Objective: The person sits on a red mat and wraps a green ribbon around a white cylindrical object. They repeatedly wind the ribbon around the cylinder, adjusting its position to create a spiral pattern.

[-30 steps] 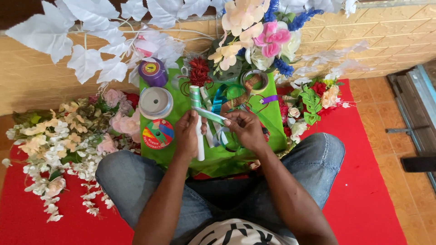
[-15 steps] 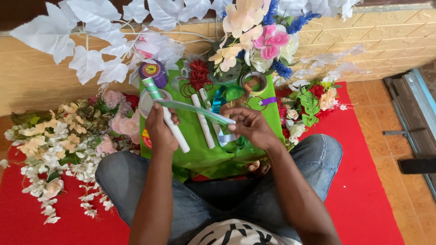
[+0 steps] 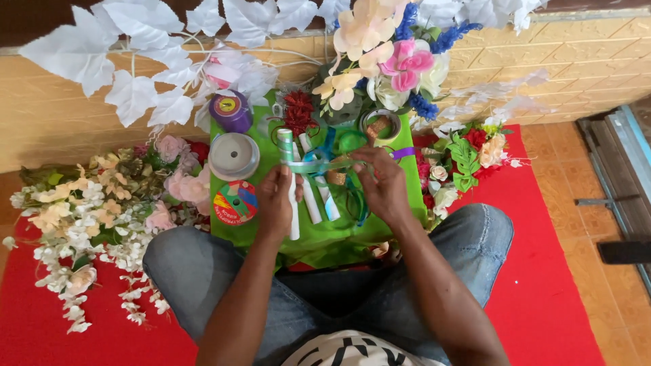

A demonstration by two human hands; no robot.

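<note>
Since the earlier frame the left hand (image 3: 274, 196) has moved from the left of the green sheet (image 3: 380, 234) back toward the centre of the picture, and the white stick (image 3: 290, 179) it carries now stands nearly upright in the frame instead of slanting. The right hand (image 3: 383, 184) has stayed almost in the same place, just right of centre.

The left hand is closed around the lower half of the white stick, and the stick's top end is wrapped in pale green ribbon (image 3: 319, 165). This ribbon runs as a thin band from the stick across to the right hand, which pinches it between thumb and fingertips; the other fingers are curled. The two hands are near each other, with the band stretched between them.

Under the hands, on the green sheet, lie two more white sticks (image 3: 317, 196) beside a blue ribbon. At the left of the sheet there are a grey spool (image 3: 233, 156), a purple spool (image 3: 230, 110) above it, and a flat colourful disc (image 3: 235, 202) below it. Artificial flowers (image 3: 102, 203) lie at the left of the frame on the red mat (image 3: 556, 285), and a mixed bouquet (image 3: 380, 61) stands at the upper centre. The person sits in jeans at the bottom of the frame.
</note>
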